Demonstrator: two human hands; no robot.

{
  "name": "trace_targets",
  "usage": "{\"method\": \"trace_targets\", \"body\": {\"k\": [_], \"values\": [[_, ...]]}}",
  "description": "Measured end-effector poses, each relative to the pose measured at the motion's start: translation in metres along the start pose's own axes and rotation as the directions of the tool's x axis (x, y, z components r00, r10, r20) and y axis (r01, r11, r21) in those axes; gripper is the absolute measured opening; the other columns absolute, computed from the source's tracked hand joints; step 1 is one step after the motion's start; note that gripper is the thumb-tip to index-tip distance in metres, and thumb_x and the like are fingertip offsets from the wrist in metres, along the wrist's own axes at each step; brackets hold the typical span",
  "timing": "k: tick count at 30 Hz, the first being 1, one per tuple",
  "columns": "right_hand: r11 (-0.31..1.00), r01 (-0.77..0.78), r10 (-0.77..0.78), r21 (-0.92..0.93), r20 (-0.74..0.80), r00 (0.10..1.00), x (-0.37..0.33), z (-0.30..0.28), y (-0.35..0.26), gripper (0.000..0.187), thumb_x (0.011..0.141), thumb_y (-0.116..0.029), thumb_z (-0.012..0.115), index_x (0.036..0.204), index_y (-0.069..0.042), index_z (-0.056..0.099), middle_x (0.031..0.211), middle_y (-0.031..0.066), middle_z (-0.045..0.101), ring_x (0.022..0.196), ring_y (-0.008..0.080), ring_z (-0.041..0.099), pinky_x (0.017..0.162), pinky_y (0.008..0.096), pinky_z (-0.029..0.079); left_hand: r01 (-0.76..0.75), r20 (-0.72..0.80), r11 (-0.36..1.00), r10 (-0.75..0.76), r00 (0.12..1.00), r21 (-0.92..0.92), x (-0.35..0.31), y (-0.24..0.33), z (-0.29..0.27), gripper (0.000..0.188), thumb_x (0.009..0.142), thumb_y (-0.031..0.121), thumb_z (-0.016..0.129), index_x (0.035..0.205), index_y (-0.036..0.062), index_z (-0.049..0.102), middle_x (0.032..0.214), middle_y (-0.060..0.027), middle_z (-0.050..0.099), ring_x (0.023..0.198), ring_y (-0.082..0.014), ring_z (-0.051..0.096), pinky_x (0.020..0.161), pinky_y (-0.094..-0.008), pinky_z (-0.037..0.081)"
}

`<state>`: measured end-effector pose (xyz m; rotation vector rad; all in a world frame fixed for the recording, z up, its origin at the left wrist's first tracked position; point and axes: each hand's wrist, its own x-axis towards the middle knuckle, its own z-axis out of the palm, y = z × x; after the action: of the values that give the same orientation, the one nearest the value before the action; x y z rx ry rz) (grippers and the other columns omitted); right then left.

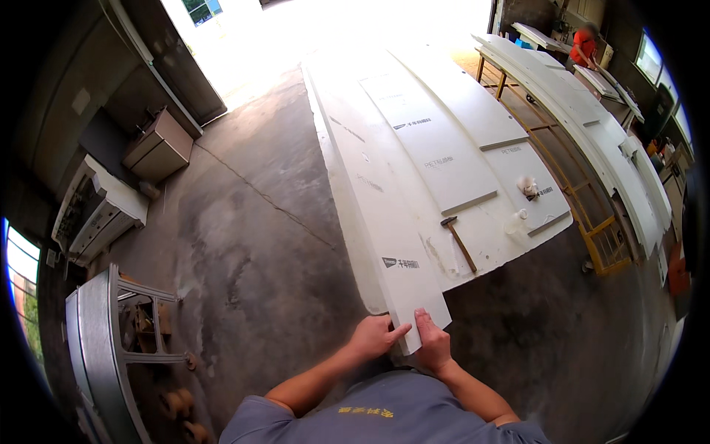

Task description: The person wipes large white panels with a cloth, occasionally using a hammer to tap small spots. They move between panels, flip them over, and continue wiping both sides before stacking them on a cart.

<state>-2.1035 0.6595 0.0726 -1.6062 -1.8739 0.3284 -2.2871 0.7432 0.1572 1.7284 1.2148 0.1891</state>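
A long white board [392, 296] with dark printed marks reaches toward me past the near edge of a white-topped worktable [473, 275]. My left hand [376, 337] is closed at its near left corner, one digit stretched over the top face and the other fingers curled by the edge. At the near end, my right hand [435, 346] grips the board, with a thumb or finger pointing up along its face; the fingers underneath are hidden. A narrow strip of the board's end shows between both hands. On the table right of the board lies a hammer [460, 244] with a wooden handle.
More white panels [451, 166] lie on the table, with a crumpled pale item [527, 188] and a clear bottle [518, 220]. At right stands a yellow metal frame [610, 240] beside stacked panels. A person in red [583, 48] works far right. A metal-framed machine [111, 348] stands left.
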Motion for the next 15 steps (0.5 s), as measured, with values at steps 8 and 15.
{"method": "trace_targets", "body": {"k": [8,15], "values": [[0.973,-0.201,0.208,0.116,-0.052,0.977,-0.198,-0.203,-0.027,0.051,0.077,-0.001,0.066,0.127,0.005,0.061,0.086,0.0202,0.070,0.071,0.0341,0.070,0.063,0.0352,0.055,0.361,0.260,0.465,-0.268,0.928,-0.808,0.113,-0.147,0.226,0.082,0.096,0.071,0.037,0.139,0.0015,0.045,0.135,-0.0186,0.055,0.121,-0.0291,0.056,0.101,-0.0415,0.044],[0.718,-0.609,0.686,0.338,-0.195,0.701,-0.448,-0.418,-0.100,0.046,0.088,-0.012,0.065,0.130,0.003,0.055,0.091,0.0172,0.068,0.075,0.0258,0.068,0.068,0.0320,0.053,0.148,0.156,-0.190,-0.027,0.987,-0.971,0.178,-0.050,0.295,0.081,0.090,0.080,0.034,0.136,0.0155,0.053,0.127,-0.0064,0.062,0.116,-0.0313,0.058,0.102,-0.0486,0.047]]}}
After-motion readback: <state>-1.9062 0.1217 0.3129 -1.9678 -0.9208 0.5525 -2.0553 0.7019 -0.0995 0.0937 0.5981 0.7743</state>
